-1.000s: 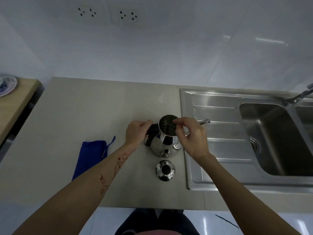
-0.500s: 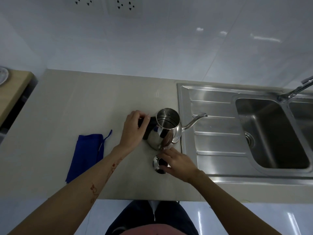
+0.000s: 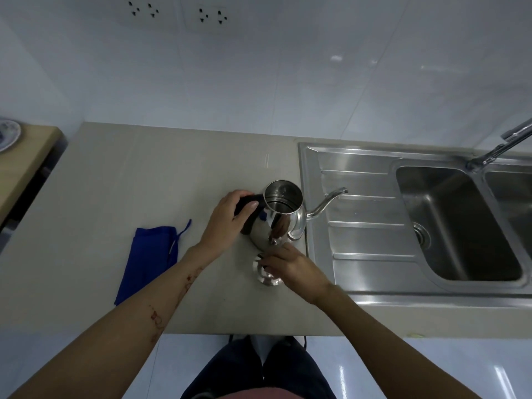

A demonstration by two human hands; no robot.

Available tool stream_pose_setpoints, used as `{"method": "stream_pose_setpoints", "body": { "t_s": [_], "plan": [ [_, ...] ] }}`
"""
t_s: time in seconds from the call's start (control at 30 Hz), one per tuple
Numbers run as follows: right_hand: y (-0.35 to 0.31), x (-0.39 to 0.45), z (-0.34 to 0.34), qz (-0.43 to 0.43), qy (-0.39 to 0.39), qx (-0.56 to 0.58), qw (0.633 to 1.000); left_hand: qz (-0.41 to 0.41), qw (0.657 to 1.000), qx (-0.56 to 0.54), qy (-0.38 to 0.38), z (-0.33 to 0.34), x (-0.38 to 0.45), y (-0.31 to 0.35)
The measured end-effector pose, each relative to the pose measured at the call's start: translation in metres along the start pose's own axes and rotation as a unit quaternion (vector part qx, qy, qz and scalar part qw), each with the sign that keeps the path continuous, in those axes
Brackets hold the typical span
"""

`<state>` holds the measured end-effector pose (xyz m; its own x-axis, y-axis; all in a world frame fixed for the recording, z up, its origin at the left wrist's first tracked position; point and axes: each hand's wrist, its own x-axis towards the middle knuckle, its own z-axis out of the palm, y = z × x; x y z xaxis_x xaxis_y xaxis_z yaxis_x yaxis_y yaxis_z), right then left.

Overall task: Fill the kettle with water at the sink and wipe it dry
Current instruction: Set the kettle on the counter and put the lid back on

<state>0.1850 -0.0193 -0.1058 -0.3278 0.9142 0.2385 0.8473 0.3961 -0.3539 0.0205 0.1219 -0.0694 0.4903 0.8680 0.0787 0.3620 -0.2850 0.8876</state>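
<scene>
- The shiny steel gooseneck kettle (image 3: 277,223) stands open-topped on the beige tabletop (image 3: 144,182), just beside the stainless sink (image 3: 359,226), its spout reaching over the drainboard.
- The left hand (image 3: 227,223) wraps its fingers round the kettle's black handle (image 3: 247,205), probably to steady it or ready a lift.
- The right hand (image 3: 290,264) rests on the round steel lid (image 3: 263,273) lying below the kettle; its fingers seem to pinch the knob, though I cannot tell for certain.
- A folded blue cloth (image 3: 149,254) lies well to the left, likely for drying.

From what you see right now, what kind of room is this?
Most likely a home kitchen: a stainless steel sink with a faucet set in a countertop, and a gooseneck kettle on it.
</scene>
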Motion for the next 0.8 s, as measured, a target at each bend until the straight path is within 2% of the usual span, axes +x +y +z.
{"method": "stream_pose_setpoints", "body": {
  "t_s": [0.1,0.2,0.27,0.33,0.4,0.5,0.8],
  "plan": [
    [-0.018,0.022,-0.049,0.017,0.071,0.100,0.992,-0.024,1.000,-0.017,-0.009,-0.002,0.002,0.001],
    [-0.032,0.046,-0.103,0.103,0.171,0.187,0.962,-0.046,0.998,-0.037,-0.007,-0.004,0.005,0.003],
    [-0.029,0.064,-0.126,0.147,0.218,0.176,0.949,-0.073,0.996,-0.059,-0.003,-0.005,0.005,0.008],
    [-0.017,0.080,-0.137,0.169,0.206,0.124,0.956,-0.103,0.992,-0.074,-0.004,-0.006,0.003,0.016],
    [-0.004,0.090,-0.138,0.173,0.145,0.081,0.971,-0.123,0.990,-0.065,-0.006,-0.006,0.002,0.024],
    [0.009,0.095,-0.129,0.139,0.089,0.037,0.986,-0.140,0.989,-0.037,-0.009,-0.006,0.003,0.034],
    [0.017,0.097,-0.116,0.115,0.069,0.001,0.991,-0.178,0.983,0.014,-0.033,-0.005,0.014,0.043]
  ]
}}
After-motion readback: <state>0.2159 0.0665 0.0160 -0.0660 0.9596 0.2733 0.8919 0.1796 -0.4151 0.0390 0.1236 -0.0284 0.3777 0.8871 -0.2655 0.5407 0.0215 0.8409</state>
